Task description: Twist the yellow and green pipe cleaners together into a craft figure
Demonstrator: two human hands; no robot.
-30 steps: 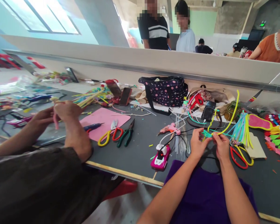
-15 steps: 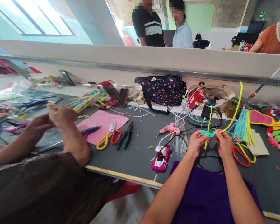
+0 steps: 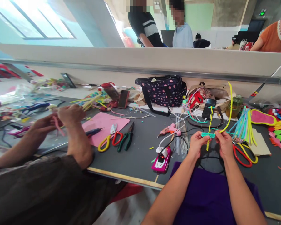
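Observation:
My left hand (image 3: 196, 143) pinches the near side of a twisted yellow pipe cleaner (image 3: 210, 122) where a teal pipe cleaner (image 3: 208, 135) is wound across it. The yellow stem stands roughly upright, and its short lower end sticks out below my fingers. Closed at the other end of the teal piece, my right hand (image 3: 223, 143) grips a long yellow pipe cleaner (image 3: 231, 106) that curves up and away. Whether these fingers also hold the teal end is hard to see. Red-and-yellow scissors (image 3: 242, 156) lie just right of my right hand.
Left of me a co-worker's hands (image 3: 69, 117) work with a pink strand. Between us lie scissors (image 3: 110, 137), green pliers (image 3: 126, 137), a pink glue gun (image 3: 170, 129) and a magenta power strip (image 3: 162, 160). A dark patterned bag (image 3: 162, 90) and pipe-cleaner bundles (image 3: 242, 125) stand behind.
The long yellow pipe cleaner's free end has swung left and stands more upright. My hands have barely moved. The co-worker's hands have shifted right, and a pink strand now shows in them.

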